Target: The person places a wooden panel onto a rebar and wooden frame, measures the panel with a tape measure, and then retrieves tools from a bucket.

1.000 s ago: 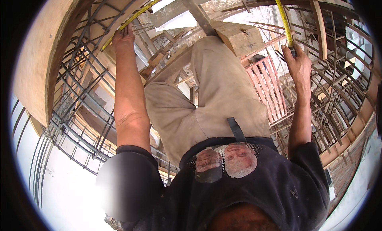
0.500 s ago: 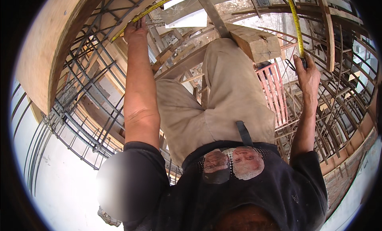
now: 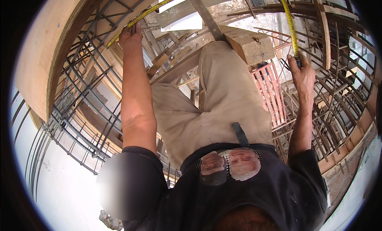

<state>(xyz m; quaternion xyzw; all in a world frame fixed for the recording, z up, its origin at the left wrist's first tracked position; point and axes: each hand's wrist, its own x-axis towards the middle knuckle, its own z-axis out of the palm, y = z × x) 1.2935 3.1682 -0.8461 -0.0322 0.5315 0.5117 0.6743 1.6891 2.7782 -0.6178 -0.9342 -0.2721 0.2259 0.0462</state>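
A yellow tape measure blade [image 3: 292, 30] is drawn out in a long run that leaves the top of the view and comes back at the upper left. My right hand [image 3: 302, 74] is closed round the dark tape measure case [image 3: 297, 61], whose cord loop hangs beside the thumb. Far out at the upper left, my left hand [image 3: 130, 37] has its fingers at the blade near its free end, by the rebar and formwork. Its fingertips are partly hidden behind the tape.
A rebar cage [image 3: 89, 78] and a large plywood panel [image 3: 39, 44] stand at left. A thick timber beam [image 3: 258, 48] lies ahead of my knees, with a brace [image 3: 205, 14] crossing it. A red slatted rack [image 3: 270, 96] and wooden scaffolding [image 3: 334, 107] are below right.
Both hands and the tape have shifted slightly left in the view along with the whole scene. Each hand keeps its place on the tape.
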